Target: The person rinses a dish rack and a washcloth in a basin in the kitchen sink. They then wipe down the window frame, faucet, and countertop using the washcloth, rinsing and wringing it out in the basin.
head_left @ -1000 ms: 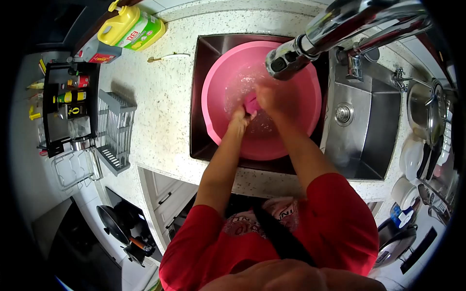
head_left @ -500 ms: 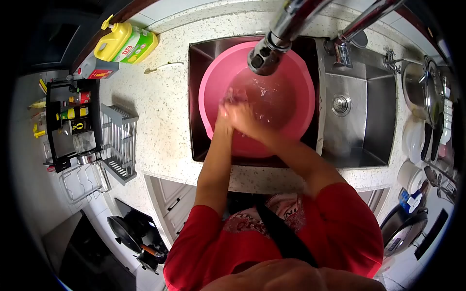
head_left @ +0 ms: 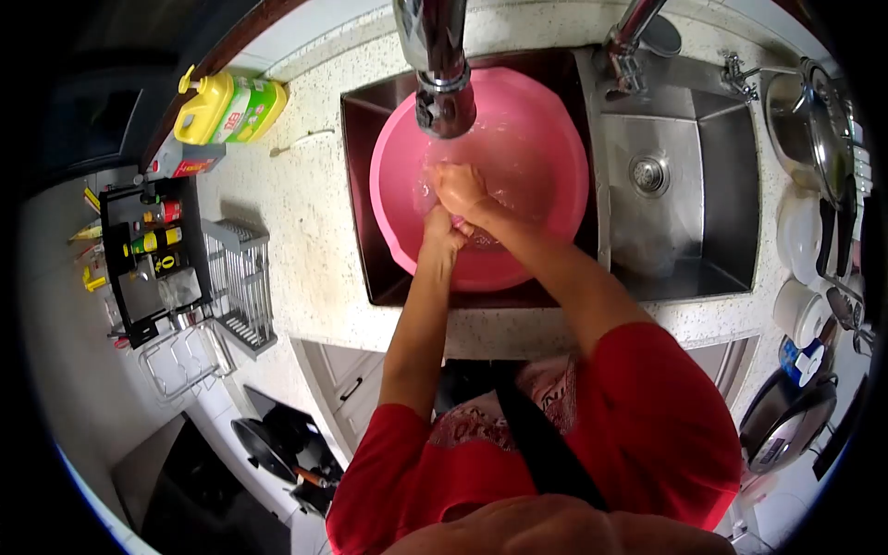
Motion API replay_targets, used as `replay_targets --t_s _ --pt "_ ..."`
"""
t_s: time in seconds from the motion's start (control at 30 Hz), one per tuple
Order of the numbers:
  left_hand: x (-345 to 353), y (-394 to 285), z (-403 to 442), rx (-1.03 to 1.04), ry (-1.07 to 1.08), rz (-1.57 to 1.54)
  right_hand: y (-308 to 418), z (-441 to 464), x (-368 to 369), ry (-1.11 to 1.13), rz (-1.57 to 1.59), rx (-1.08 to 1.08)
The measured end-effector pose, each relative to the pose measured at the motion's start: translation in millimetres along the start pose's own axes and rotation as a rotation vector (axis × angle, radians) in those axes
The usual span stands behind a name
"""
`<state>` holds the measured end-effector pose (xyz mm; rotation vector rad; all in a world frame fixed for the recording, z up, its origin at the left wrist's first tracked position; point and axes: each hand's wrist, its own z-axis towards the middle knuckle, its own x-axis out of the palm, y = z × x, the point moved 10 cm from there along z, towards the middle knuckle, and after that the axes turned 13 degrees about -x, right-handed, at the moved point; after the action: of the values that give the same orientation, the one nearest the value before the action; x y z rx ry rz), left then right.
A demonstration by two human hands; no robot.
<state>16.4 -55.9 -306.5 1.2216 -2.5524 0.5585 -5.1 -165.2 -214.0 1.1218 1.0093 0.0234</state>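
A round pink basin [head_left: 388, 199] with water in it sits in the left sink. Over the water, in the basin's left half, my left hand [head_left: 445, 231] is closed around a small pink item [head_left: 458, 222], of which only a bit shows. My right hand [head_left: 460, 190] is just above and beside it, its fingers curled in and touching the left hand's area. What the right fingers hold is hidden. The chrome faucet head [head_left: 445, 109] hangs over the basin's upper rim.
To the right is an empty steel sink [head_left: 652, 236]. A yellow soap bottle [head_left: 231, 109] and a grey dish rack [head_left: 242, 282] stand on the left counter [head_left: 305, 222]. Pots with lids [head_left: 805, 139] line the right side. A black shelf [head_left: 148, 259] holds bottles.
The view has shifted, so the faucet appears further left. My hands have moved from the basin's middle toward its left part. The right hand now lies beyond the left, and a pink bit shows between them.
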Motion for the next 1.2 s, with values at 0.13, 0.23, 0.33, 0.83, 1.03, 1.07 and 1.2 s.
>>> replay_targets --t_s 0.13,0.23,0.33,0.83,1.03,1.07,1.2 --pt "-4 -11 28 0.144 0.182 -0.33 55 -42 -11 -0.432 -0.399 0.242" --pt "-30 -21 46 0.212 0.572 -0.698 30 -48 19 -0.23 0.108 0.293" --pt "0 0 -19 0.041 -0.047 0.086 -46 -14 30 0.082 0.302 0.106" --pt "26 -50 -10 0.086 0.361 -0.123 101 -37 -19 -0.345 0.061 -0.292" --pt "-17 -47 18 0.037 0.178 -0.061 31 8 0 -0.284 0.445 -0.129" --pt "-27 -42 25 0.019 0.169 -0.088 22 10 9 -0.25 0.305 -0.054" --pt "-8 -21 17 -0.201 0.294 -0.665 26 6 -14 -0.186 0.138 -0.027"
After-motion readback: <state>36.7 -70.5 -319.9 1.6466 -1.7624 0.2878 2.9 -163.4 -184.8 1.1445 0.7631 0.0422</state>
